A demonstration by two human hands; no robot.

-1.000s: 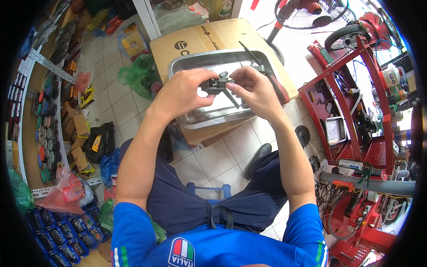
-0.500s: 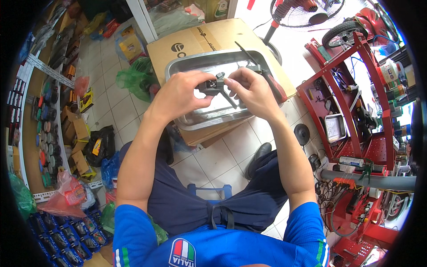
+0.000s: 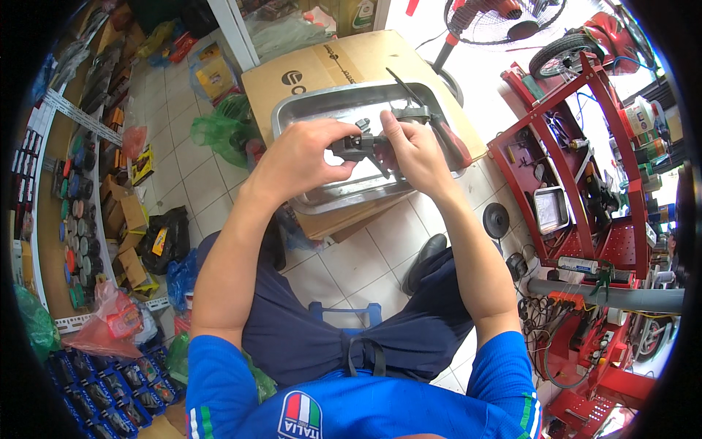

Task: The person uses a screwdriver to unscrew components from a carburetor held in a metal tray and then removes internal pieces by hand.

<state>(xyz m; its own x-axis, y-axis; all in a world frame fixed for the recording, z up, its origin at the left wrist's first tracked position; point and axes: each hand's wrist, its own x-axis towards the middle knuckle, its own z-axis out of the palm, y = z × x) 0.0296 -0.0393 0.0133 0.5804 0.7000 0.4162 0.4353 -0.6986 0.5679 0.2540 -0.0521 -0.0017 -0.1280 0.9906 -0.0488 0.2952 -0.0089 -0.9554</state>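
My left hand grips a small dark metal part, shaped like a brake caliper, between thumb and fingers. Against its right side is my right hand, thumb raised and fingers curled at the part, partly hidden and slightly blurred. Both hands are over a shallow metal tray. Inside the tray, beyond my right hand, lies another dark metal piece. A thin black bar leans over the far rim. Beside my right hand, a red-handled tool rests at the tray's right side.
Under the tray stands a cardboard box. A red tool rack with a small metal dish is on the right, with a standing fan behind. Shelves and plastic bags line the left side.
My right hand has turned, from a fingertip pinch at the part's upper right to curled fingers with the thumb up. My left hand and the part have shifted slightly right.
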